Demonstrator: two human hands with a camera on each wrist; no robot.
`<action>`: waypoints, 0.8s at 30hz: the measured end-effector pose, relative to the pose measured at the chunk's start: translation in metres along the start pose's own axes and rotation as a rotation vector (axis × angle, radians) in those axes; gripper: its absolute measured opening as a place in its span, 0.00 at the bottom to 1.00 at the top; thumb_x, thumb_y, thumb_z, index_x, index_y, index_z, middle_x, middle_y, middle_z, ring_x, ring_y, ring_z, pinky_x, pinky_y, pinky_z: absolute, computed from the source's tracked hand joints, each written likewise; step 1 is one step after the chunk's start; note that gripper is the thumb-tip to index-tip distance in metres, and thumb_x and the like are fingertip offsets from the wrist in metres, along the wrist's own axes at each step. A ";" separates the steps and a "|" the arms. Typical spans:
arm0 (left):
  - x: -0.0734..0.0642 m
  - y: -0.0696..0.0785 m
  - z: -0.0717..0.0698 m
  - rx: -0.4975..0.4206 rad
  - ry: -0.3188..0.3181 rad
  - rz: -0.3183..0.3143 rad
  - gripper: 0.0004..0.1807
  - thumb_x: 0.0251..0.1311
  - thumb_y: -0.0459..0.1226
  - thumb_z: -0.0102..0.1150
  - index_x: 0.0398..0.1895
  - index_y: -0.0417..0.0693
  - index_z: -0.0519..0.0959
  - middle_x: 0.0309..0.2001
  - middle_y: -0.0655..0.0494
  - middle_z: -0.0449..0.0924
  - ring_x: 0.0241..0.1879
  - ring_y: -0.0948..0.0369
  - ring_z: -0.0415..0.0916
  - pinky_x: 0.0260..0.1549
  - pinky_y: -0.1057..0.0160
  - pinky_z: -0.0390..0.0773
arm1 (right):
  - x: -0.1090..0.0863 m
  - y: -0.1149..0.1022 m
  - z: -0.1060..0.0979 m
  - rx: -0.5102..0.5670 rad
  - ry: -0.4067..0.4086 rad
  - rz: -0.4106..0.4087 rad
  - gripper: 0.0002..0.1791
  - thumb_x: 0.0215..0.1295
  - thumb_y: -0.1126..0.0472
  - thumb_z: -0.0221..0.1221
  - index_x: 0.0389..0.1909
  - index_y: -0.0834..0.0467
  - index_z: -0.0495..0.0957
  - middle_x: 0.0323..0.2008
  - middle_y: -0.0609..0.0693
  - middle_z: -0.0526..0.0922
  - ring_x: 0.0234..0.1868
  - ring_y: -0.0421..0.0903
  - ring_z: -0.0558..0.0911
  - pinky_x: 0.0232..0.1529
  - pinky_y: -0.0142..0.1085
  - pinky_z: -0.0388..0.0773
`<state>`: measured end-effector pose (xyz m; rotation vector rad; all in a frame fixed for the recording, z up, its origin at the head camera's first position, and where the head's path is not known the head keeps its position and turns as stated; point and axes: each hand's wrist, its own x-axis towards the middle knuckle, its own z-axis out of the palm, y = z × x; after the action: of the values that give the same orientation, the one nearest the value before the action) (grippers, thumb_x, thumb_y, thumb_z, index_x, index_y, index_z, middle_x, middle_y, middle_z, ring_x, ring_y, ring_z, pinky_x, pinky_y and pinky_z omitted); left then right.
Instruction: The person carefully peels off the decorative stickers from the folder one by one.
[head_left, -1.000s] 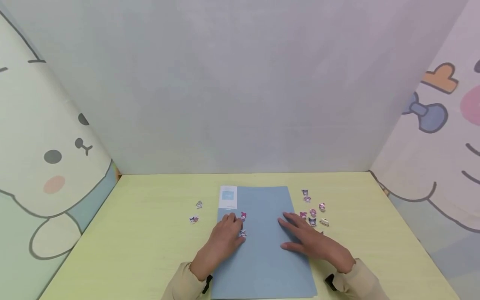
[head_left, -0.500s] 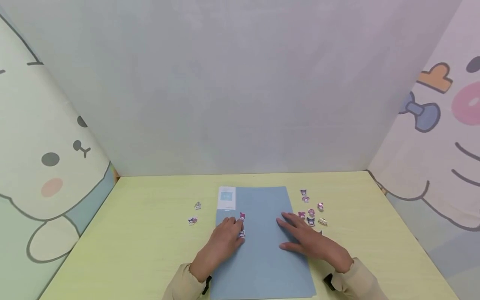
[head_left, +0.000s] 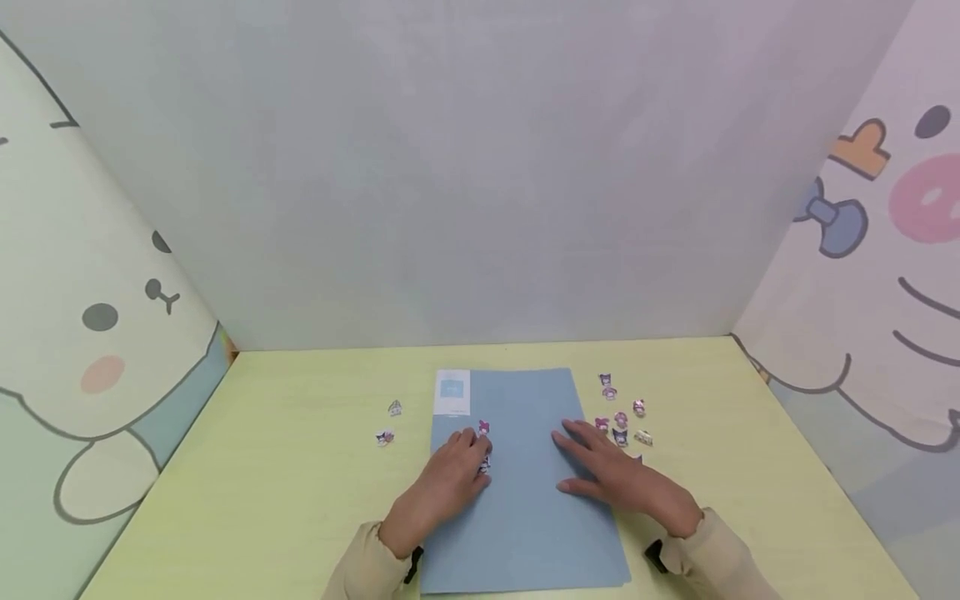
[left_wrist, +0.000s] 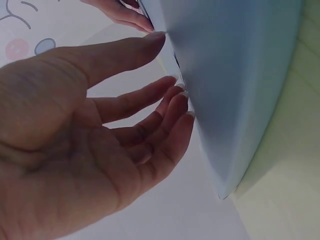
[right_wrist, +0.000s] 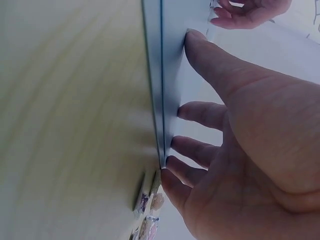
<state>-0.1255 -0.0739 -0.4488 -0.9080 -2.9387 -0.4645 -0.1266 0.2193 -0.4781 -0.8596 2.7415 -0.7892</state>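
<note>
A blue folder point(head_left: 525, 533) lies flat, with a white label point(head_left: 453, 392) at its far left corner. My left hand point(head_left: 446, 475) rests on its left half, fingertips bent down onto the cover and thumb apart from them. A small character sticker point(head_left: 484, 463) shows between that thumb and index finger, partly covered by the hand. Just beyond the fingertips is a pink-eared sticker point(head_left: 483, 427). My right hand point(head_left: 611, 471) rests fingers spread on the folder's right side; in the right wrist view its fingertips point(right_wrist: 181, 111) touch the cover.
Several character stickers point(head_left: 620, 437) are scattered on the yellow table point(head_left: 285, 500) right of the folder. On the left are a pale sticker point(head_left: 395, 408) and a purple-and-white one point(head_left: 385, 437). A grey back wall point(head_left: 480, 167) and cartoon-printed side panels enclose the table.
My left fingers shift slightly over the sticker, covering more of it, and it now looks a little tilted. The right hand stays put on the folder. The head view drifts slightly.
</note>
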 end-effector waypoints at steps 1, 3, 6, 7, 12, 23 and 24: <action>0.000 0.000 -0.001 0.000 -0.009 -0.004 0.17 0.57 0.33 0.75 0.46 0.39 0.79 0.36 0.53 0.73 0.34 0.59 0.66 0.35 0.62 0.73 | 0.000 0.000 0.000 0.004 -0.002 0.002 0.40 0.73 0.46 0.61 0.76 0.64 0.63 0.77 0.67 0.57 0.76 0.69 0.57 0.67 0.65 0.61; 0.001 -0.001 -0.002 0.002 -0.017 -0.007 0.15 0.58 0.34 0.74 0.46 0.40 0.80 0.36 0.53 0.73 0.35 0.59 0.66 0.35 0.62 0.73 | 0.000 0.001 0.000 -0.004 -0.001 0.000 0.40 0.73 0.46 0.61 0.76 0.64 0.63 0.77 0.67 0.56 0.76 0.69 0.57 0.67 0.65 0.62; 0.001 -0.002 -0.003 -0.003 -0.017 -0.018 0.14 0.59 0.34 0.74 0.45 0.43 0.82 0.36 0.54 0.73 0.35 0.59 0.66 0.35 0.62 0.72 | 0.000 0.002 0.001 -0.010 0.004 -0.005 0.40 0.73 0.46 0.61 0.76 0.64 0.63 0.77 0.68 0.56 0.76 0.70 0.57 0.67 0.65 0.62; 0.001 -0.003 -0.003 -0.008 -0.015 -0.023 0.13 0.59 0.34 0.74 0.45 0.43 0.82 0.35 0.54 0.72 0.35 0.59 0.66 0.35 0.62 0.72 | 0.000 0.002 0.002 -0.010 0.007 -0.006 0.40 0.73 0.46 0.61 0.76 0.64 0.63 0.77 0.68 0.56 0.76 0.70 0.57 0.67 0.65 0.62; -0.001 -0.005 -0.003 -0.036 -0.019 -0.050 0.14 0.59 0.35 0.73 0.47 0.43 0.83 0.35 0.55 0.71 0.35 0.59 0.65 0.33 0.64 0.70 | 0.001 0.001 0.002 -0.002 0.012 -0.016 0.40 0.73 0.45 0.61 0.76 0.64 0.63 0.76 0.69 0.57 0.75 0.71 0.57 0.67 0.65 0.62; 0.001 -0.006 -0.004 -0.037 -0.018 -0.036 0.14 0.58 0.33 0.74 0.46 0.44 0.82 0.35 0.54 0.71 0.34 0.58 0.66 0.32 0.63 0.70 | 0.001 0.000 -0.001 0.005 0.008 -0.016 0.40 0.72 0.45 0.62 0.76 0.64 0.63 0.76 0.68 0.57 0.75 0.71 0.58 0.65 0.66 0.63; 0.001 -0.006 -0.004 -0.039 -0.016 -0.033 0.14 0.58 0.33 0.73 0.46 0.44 0.82 0.35 0.54 0.71 0.34 0.58 0.66 0.32 0.63 0.70 | 0.001 0.000 -0.001 0.001 0.010 -0.020 0.40 0.72 0.45 0.62 0.76 0.64 0.63 0.76 0.68 0.57 0.75 0.71 0.58 0.65 0.66 0.64</action>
<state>-0.1294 -0.0791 -0.4462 -0.8722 -2.9735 -0.5196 -0.1276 0.2196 -0.4776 -0.8862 2.7457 -0.8002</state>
